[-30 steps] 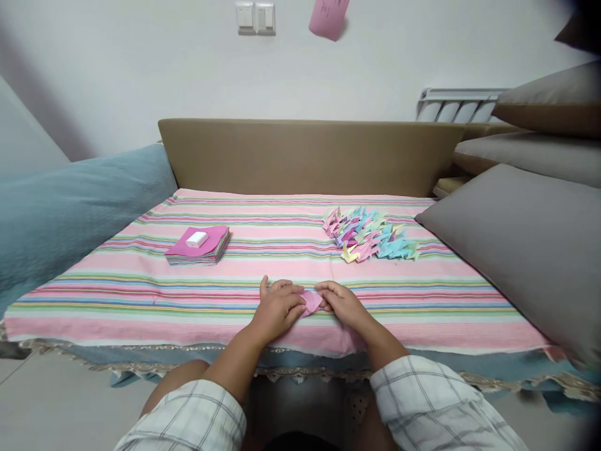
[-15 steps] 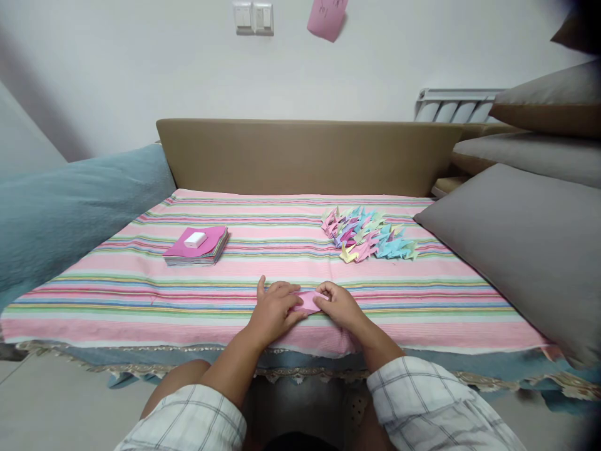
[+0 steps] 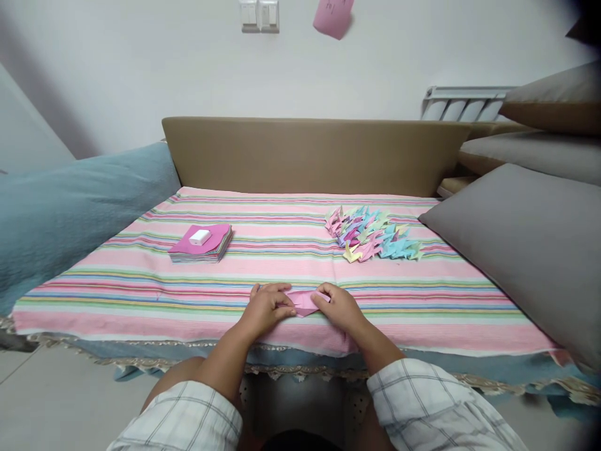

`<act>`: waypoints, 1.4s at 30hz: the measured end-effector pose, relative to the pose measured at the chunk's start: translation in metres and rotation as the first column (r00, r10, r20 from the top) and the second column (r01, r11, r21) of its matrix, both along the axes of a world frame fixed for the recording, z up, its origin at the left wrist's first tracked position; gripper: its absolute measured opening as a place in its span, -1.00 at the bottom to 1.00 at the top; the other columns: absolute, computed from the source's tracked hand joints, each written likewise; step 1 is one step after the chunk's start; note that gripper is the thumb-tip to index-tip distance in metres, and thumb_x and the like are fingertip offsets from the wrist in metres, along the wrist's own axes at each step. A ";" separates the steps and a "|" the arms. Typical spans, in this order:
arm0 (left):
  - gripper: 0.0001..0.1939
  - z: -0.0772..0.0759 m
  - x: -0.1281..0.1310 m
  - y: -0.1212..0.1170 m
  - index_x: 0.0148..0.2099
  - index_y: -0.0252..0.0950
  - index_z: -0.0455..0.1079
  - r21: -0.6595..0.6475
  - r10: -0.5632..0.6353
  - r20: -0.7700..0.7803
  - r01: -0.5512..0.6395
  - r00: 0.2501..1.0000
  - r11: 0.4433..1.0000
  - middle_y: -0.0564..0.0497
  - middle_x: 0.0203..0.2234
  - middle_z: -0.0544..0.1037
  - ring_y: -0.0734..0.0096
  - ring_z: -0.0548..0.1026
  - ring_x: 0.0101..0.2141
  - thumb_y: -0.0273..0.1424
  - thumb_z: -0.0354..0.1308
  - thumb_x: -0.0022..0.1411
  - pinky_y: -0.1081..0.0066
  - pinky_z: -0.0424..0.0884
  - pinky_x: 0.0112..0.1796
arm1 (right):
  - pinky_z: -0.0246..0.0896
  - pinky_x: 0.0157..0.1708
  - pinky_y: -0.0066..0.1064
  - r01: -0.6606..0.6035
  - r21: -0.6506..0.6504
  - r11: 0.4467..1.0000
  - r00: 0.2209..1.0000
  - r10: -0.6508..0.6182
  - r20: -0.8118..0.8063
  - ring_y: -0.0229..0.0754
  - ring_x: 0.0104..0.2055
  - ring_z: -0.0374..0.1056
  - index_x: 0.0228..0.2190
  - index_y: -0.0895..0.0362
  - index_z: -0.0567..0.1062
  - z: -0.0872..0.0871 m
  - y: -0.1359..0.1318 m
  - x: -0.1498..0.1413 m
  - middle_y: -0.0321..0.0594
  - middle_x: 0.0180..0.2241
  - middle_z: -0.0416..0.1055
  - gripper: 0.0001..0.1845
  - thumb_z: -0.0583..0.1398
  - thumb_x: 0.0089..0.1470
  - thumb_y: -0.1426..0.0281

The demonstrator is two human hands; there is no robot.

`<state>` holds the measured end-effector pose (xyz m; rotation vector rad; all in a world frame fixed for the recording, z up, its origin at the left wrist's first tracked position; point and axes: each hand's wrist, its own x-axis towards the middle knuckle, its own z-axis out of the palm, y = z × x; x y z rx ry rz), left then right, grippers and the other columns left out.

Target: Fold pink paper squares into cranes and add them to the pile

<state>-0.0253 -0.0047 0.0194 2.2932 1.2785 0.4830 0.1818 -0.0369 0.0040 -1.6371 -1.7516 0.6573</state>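
Note:
A small folded sheet of pink origami paper (image 3: 304, 302) lies on the striped cloth close to the front edge. My left hand (image 3: 265, 307) pinches its left end between thumb and fingers. At the right end, my right hand (image 3: 339, 305) grips the paper, thumb on top and fingers curled behind. Farther back on the right is a cluster of folded paper cranes (image 3: 370, 235) in pink, blue, green, yellow and purple. To the left stands a stack of coloured paper (image 3: 201, 254) with a small white block (image 3: 200, 237) resting on it.
The striped cloth (image 3: 272, 232) covers a seat with a brown backrest (image 3: 305, 153) behind it. Grey cushions (image 3: 526, 244) pile up on the right. A blue-covered armrest (image 3: 89, 200) bounds the left side.
My left hand has shifted left along the paper and now pinches its left end, so more of the paper shows. My right hand keeps its hold. The view has moved slightly.

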 end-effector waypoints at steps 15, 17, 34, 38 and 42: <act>-0.88 -0.004 -0.004 0.005 -0.38 -0.12 0.52 0.080 -0.045 -0.083 0.051 0.996 0.995 0.01 0.01 0.44 0.17 0.33 0.02 -0.22 0.22 0.05 -0.03 0.01 0.08 | 0.15 -0.35 -0.47 -0.320 -0.089 0.943 0.936 0.300 -0.187 -0.22 -0.31 0.29 -0.21 0.10 0.47 -0.001 0.000 0.013 -0.29 -0.30 0.41 -0.51 0.35 -0.27 0.25; -0.89 -0.005 -0.005 0.005 -0.39 -0.12 0.52 0.090 -0.049 -0.093 0.057 0.994 0.994 0.01 0.01 0.44 0.16 0.33 0.02 -0.24 0.22 0.05 -0.02 0.01 0.07 | 0.17 -0.27 -0.43 -0.357 -0.074 0.931 0.928 0.344 -0.146 -0.19 -0.25 0.30 -0.18 0.08 0.48 -0.001 0.000 0.015 -0.26 -0.24 0.40 -0.47 0.37 -0.31 0.33; -0.07 -0.005 -0.004 0.001 0.12 -0.19 0.19 0.115 -0.036 0.030 0.032 0.999 0.993 -0.13 0.05 0.37 0.07 0.30 0.03 -0.12 0.41 -0.34 0.07 0.08 0.06 | 0.09 -0.25 -0.42 -0.187 0.068 0.980 0.970 0.173 0.170 -0.21 -0.26 0.28 -0.41 0.07 0.53 -0.011 0.002 -0.007 -0.23 -0.35 0.40 -0.85 0.14 0.06 0.39; -0.18 -0.008 0.001 0.002 0.15 -0.17 0.20 0.147 -0.050 0.037 0.044 0.998 0.988 -0.10 0.02 0.42 0.12 0.33 0.01 -0.08 0.33 -0.17 0.10 0.09 0.06 | 0.05 -0.29 -0.43 -0.165 0.074 0.984 0.962 0.143 0.233 -0.20 -0.28 0.25 -0.40 0.08 0.52 -0.013 0.002 -0.008 -0.23 -0.37 0.38 -0.88 0.15 0.03 0.41; -0.46 -0.010 0.005 0.002 0.05 -0.11 0.33 0.168 -0.078 0.049 0.069 0.996 0.983 -0.02 -0.03 0.48 0.21 0.37 -0.01 -0.12 0.24 0.01 0.11 0.07 0.08 | 0.04 -0.34 -0.44 -0.144 0.077 0.987 0.958 0.120 0.260 -0.19 -0.29 0.25 -0.41 0.10 0.49 -0.012 0.002 -0.009 -0.22 -0.39 0.36 -0.88 0.15 0.03 0.36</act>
